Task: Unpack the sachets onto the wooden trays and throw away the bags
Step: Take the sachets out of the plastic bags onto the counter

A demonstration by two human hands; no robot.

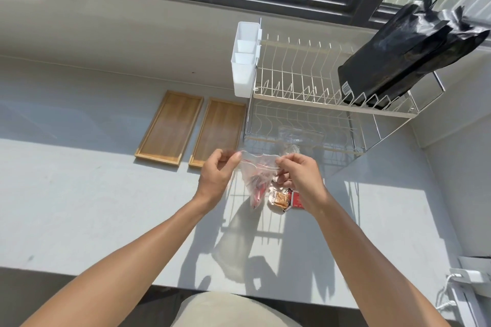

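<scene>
Early stage: both hands, left hand and right hand, pinch the zip bag mouth above the tabletop, sachets still inside, both wooden trays bare, more bags waiting.

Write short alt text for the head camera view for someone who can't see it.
Both hands, left hand and right hand, pinch the top of a clear zip bag holding red sachets above a grey counter. Two bare wooden trays lie left of a dish rack.

Clear red-striped bag, light wooden trays, white rack, black pouches.
</scene>
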